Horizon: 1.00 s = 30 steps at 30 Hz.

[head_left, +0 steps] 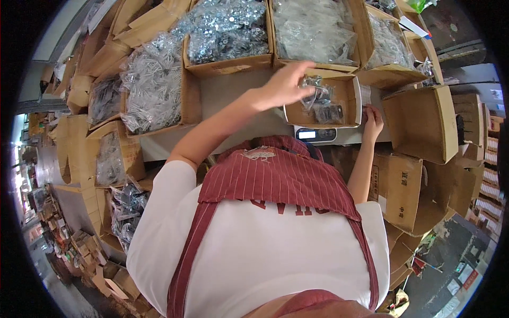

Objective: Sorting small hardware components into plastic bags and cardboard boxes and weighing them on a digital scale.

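Note:
My left hand (286,85) reaches over a small open cardboard box (347,103) and holds a clear plastic bag of small metal parts (313,90) above it. More such bags lie inside the box. The box sits on a white digital scale (318,134) on the grey table (222,93). My right hand (373,123) rests at the box's right side by the scale, fingers curled against the edge; nothing shows in it. My torso in a white shirt and red striped apron fills the lower middle.
Open cartons of bagged metal hardware (228,32) (313,29) (154,85) ring the table at the back and left. A shut brown carton (421,122) stands right of the scale, with more cartons (403,185) below it. Stacked boxes crowd the floor at left.

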Each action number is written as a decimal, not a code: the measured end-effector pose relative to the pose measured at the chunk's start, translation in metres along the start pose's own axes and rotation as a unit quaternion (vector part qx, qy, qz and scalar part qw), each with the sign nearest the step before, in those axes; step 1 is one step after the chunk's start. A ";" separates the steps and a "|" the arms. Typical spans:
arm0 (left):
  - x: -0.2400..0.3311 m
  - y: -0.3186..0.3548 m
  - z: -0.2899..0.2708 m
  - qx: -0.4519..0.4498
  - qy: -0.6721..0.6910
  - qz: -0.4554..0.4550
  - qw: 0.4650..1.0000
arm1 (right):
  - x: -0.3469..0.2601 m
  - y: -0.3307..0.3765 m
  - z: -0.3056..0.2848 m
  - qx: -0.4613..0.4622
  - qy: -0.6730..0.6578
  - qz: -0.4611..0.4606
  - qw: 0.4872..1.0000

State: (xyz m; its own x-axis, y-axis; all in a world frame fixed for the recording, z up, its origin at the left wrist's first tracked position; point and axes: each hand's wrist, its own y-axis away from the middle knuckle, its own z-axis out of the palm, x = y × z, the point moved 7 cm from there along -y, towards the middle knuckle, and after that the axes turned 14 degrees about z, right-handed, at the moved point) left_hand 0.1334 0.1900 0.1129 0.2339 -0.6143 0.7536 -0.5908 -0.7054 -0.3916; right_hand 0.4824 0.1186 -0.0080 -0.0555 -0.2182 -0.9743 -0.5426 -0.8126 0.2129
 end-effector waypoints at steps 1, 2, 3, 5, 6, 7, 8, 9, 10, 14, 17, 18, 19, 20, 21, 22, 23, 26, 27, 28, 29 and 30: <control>0.004 -0.007 -0.016 0.028 -0.054 0.035 0.998 | 0.008 0.002 0.000 -0.003 -0.008 0.005 1.000; -0.008 -0.010 -0.031 0.069 0.045 -0.032 0.996 | 0.011 0.006 -0.002 0.025 0.003 -0.032 0.999; -0.025 -0.011 -0.054 0.105 -0.042 -0.017 0.993 | 0.006 0.009 -0.001 0.048 0.019 -0.075 0.996; -0.023 -0.008 -0.102 0.156 -0.336 0.061 0.927 | 0.002 0.008 0.002 0.048 0.026 -0.098 0.994; -0.025 -0.003 -0.118 0.154 -0.446 -0.017 0.881 | -0.005 0.011 0.003 0.080 0.081 -0.092 0.989; -0.049 0.008 -0.132 0.130 -0.495 -0.075 0.856 | -0.011 0.012 0.005 0.109 0.133 -0.088 0.981; -0.069 0.020 -0.138 0.108 -0.498 -0.109 0.853 | -0.012 0.012 0.007 0.104 0.128 -0.093 0.982; -0.076 0.022 -0.140 0.084 -0.499 -0.141 0.851 | -0.010 0.012 0.006 0.107 0.116 -0.089 0.983; -0.078 0.023 -0.142 0.087 -0.504 -0.139 0.848 | -0.008 0.012 0.006 0.109 0.105 -0.085 0.985; -0.072 0.019 -0.141 0.082 -0.398 -0.036 0.913 | 0.003 0.006 0.002 0.091 0.072 -0.087 0.989; -0.067 0.026 -0.163 0.203 -0.223 -0.005 0.954 | 0.003 0.007 0.004 0.078 0.064 -0.091 0.991; -0.070 0.032 -0.172 0.285 -0.066 -0.011 0.956 | 0.007 0.005 0.002 0.076 0.044 -0.086 0.992; -0.075 0.040 -0.182 0.361 0.090 -0.015 0.928 | 0.008 0.006 0.001 0.087 0.029 -0.085 0.992; -0.084 0.050 -0.196 0.371 0.144 -0.102 0.912 | 0.008 0.006 0.001 0.088 0.038 -0.086 0.992; -0.073 0.052 -0.205 0.433 0.247 -0.112 0.860 | 0.008 0.005 -0.001 0.090 0.049 -0.088 0.991; -0.066 0.055 -0.219 0.461 0.265 -0.105 0.841 | 0.009 0.004 -0.002 0.094 0.031 -0.079 0.992; -0.065 0.062 -0.233 0.487 0.283 -0.097 0.821 | 0.010 0.005 -0.004 0.105 0.049 -0.076 0.990; -0.110 0.103 -0.293 0.409 0.435 0.011 0.802 | 0.001 0.006 0.002 0.094 0.060 -0.104 0.988; -0.105 0.101 -0.300 0.411 0.432 0.012 0.803 | 0.006 0.004 0.001 0.091 0.058 -0.104 0.989; -0.106 0.117 -0.322 0.532 0.245 -0.085 0.806 | 0.007 0.003 -0.002 0.110 0.075 -0.129 0.983; -0.098 0.137 -0.339 0.621 0.044 -0.178 0.762 | 0.008 0.004 -0.007 0.130 0.090 -0.154 0.975; -0.108 0.150 -0.352 0.624 0.039 -0.175 0.761 | 0.006 0.006 -0.003 0.112 0.085 -0.140 0.980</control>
State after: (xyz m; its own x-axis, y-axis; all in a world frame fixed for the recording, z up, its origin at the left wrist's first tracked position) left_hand -0.2521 0.2754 0.1587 0.1321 -0.3227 0.9372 0.7016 -0.6375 -0.3184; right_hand 0.4810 0.1107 -0.0127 0.2517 -0.1057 -0.9620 -0.6886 -0.7181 -0.1013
